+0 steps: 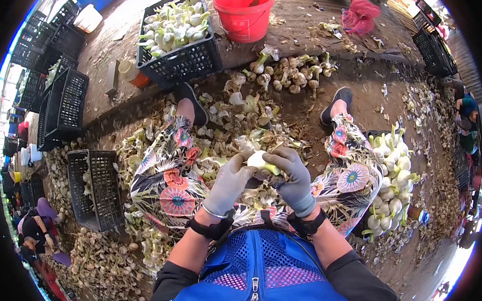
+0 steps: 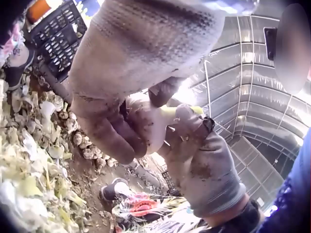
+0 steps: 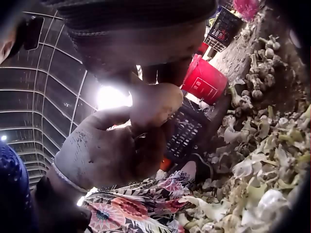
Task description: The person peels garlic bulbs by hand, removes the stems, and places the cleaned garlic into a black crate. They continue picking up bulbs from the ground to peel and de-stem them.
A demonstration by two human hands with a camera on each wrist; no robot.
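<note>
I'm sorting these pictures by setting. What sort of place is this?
Probably a garlic-trimming workspace inside a greenhouse-like tunnel: a curved, metal-ribbed roof arches overhead, trimmed garlic bulbs fill a black plastic crate, and stripped garlic skins litter the earthen floor.

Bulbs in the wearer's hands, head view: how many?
1: a white bulb, held between the left hand and the right hand, green stem toward the right. The hands cover part of it; another could be hidden.
</note>
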